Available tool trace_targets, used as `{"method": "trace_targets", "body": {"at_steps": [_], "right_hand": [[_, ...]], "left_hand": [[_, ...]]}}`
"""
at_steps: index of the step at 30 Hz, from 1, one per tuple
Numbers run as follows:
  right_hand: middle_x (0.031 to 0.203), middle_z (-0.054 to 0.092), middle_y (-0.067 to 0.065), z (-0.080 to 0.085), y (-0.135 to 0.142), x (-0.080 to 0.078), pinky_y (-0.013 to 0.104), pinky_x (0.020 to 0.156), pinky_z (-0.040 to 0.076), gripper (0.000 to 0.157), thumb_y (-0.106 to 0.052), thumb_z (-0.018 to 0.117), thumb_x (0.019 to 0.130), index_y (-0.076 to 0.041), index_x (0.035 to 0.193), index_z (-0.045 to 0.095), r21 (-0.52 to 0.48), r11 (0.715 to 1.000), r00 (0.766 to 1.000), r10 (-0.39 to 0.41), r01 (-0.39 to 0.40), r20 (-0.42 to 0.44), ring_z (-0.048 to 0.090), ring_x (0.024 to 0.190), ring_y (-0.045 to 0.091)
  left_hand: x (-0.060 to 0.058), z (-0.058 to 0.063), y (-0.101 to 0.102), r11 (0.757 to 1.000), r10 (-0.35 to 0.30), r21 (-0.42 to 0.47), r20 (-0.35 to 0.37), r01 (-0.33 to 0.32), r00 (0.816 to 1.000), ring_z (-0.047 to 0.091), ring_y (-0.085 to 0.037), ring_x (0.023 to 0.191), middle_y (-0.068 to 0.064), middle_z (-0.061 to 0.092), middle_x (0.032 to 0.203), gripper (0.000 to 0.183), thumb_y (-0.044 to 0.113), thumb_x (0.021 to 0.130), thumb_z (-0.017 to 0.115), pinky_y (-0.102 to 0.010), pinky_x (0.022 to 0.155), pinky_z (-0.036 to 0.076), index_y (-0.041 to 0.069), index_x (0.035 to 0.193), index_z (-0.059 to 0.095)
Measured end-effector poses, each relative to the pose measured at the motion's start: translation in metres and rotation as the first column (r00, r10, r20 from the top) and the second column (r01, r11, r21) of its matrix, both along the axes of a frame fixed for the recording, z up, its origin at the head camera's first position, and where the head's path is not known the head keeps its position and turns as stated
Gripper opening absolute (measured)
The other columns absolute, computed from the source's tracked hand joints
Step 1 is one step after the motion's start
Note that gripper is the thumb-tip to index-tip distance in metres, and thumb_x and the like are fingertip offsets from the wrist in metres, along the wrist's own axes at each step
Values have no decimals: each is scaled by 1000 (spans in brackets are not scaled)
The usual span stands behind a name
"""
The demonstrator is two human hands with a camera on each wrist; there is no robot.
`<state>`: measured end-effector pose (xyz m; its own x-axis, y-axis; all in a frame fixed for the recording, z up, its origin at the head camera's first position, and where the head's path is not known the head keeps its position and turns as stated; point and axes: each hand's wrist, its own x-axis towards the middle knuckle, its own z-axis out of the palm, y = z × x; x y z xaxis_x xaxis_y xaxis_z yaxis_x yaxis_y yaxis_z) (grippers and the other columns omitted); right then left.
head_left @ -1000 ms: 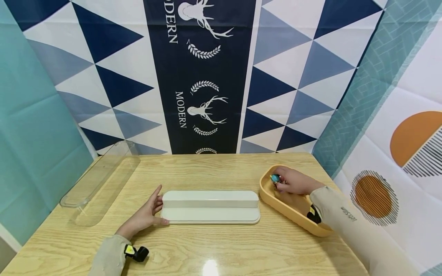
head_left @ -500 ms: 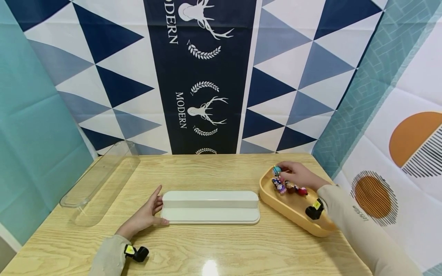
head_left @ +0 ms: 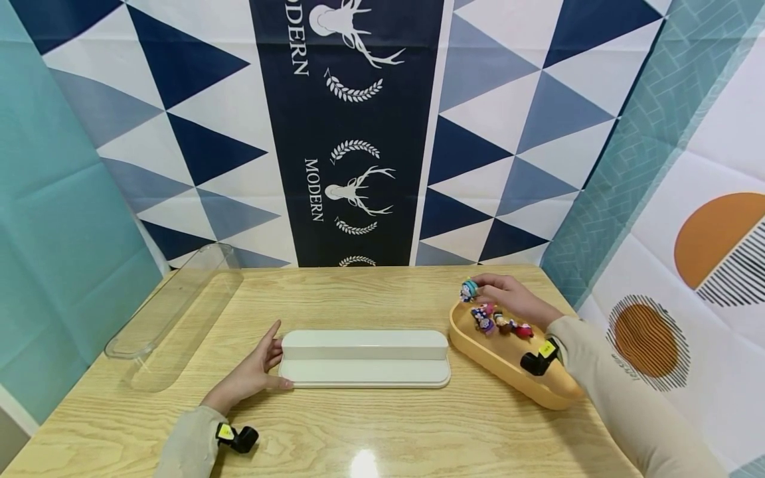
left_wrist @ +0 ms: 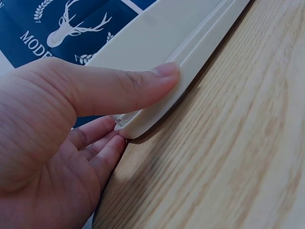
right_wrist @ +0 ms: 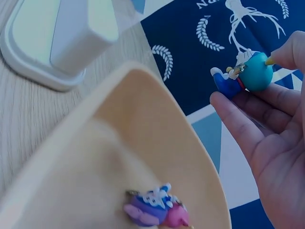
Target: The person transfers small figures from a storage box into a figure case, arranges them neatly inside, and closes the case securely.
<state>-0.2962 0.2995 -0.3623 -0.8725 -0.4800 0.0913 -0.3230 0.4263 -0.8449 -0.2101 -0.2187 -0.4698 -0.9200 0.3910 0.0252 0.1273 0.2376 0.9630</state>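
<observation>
My right hand (head_left: 515,297) pinches a small figurine (head_left: 469,290) with a teal top over the far end of an orange oblong bin (head_left: 508,375). In the right wrist view the figurine (right_wrist: 248,76) lies sideways between thumb and fingers, its blue and white part pointing left. Several more small figurines (head_left: 502,324) lie inside the bin, among them a purple one (right_wrist: 147,207). At the left end of a white two-step display stand (head_left: 364,372), my left hand (head_left: 257,367) holds the corner. Its thumb lies on the front edge of the stand (left_wrist: 200,57), fingertips at the corner.
A clear plastic oblong box (head_left: 179,312) stands on the left of the wooden table (head_left: 335,431). Patterned cloth (head_left: 358,133) hangs behind the table and along its sides. A black wrist camera (head_left: 239,438) sits on my left sleeve, another (head_left: 540,358) on my right.
My right hand has lifted the teal-topped figurine out of the orange bin, moving up and slightly left. Other figurines in the bin have come into view. My left hand stays put.
</observation>
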Motion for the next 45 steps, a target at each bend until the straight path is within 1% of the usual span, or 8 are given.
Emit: {"method": "trace_targets", "body": {"at_steps": [7,11,15,20,23,31,38,45], "right_hand": [[120,60,19,-2,-11,0,27,93,54,45,-8,34,105,25,136,36,-185,981,989,84,-61,120,64,103,6],[113,62,5,-1,-19,1,24,92,54,46,-7,31,105,28,135,31,-298,951,975,143,-87,170,65,103,8],[111,60,6,-2,-28,1,28,95,54,43,-5,32,105,28,132,33,-410,907,956,198,-94,219,65,101,11],[109,62,9,-3,-39,2,32,96,54,31,-4,32,106,11,123,53,-528,844,918,276,-90,285,65,100,14],[109,64,8,-3,-45,4,33,98,53,30,-5,32,107,0,118,59,-550,828,898,318,-107,304,66,102,16],[112,63,6,-6,-67,13,33,100,52,33,-6,30,105,6,127,51,-537,839,870,326,-86,370,65,104,15],[116,62,5,-11,-86,19,37,105,48,49,-10,27,108,24,143,24,-506,857,855,335,-102,395,63,106,13],[115,63,6,-14,-109,27,32,95,54,48,-9,28,107,22,144,27,-536,841,833,347,-73,431,63,104,14]], "left_hand": [[0,-1,0,1000,-2,10,9,2,1000,28,-50,138,-34,29,146,127,-8,74,83,-47,114,28,2,157,-14],[-1,-1,-1,1000,-4,16,7,4,1000,28,-50,138,-34,30,145,127,-8,74,82,-44,115,30,1,157,-14],[-1,-2,-2,1000,-10,26,1,10,1000,28,-51,137,-34,31,143,127,-8,74,82,-39,115,32,1,157,-14],[-2,-2,-2,1000,-9,26,1,9,1000,28,-51,138,-33,31,143,127,-8,74,83,-40,115,32,1,157,-14],[-2,-2,-2,1000,-9,25,4,9,1000,27,-50,138,-33,30,144,127,-7,75,83,-42,115,31,2,157,-13],[-2,-3,-1,1000,-7,25,9,7,1000,25,-50,139,-33,29,145,127,-8,75,82,-45,115,29,3,157,-14],[-2,-3,-1,1000,-5,18,11,4,1000,25,-51,140,-34,29,146,127,-8,75,82,-46,114,30,3,157,-14],[-2,-4,-1,1000,2,21,18,-2,1000,25,-50,140,-34,29,147,127,-9,75,82,-46,114,31,4,157,-13]]}}
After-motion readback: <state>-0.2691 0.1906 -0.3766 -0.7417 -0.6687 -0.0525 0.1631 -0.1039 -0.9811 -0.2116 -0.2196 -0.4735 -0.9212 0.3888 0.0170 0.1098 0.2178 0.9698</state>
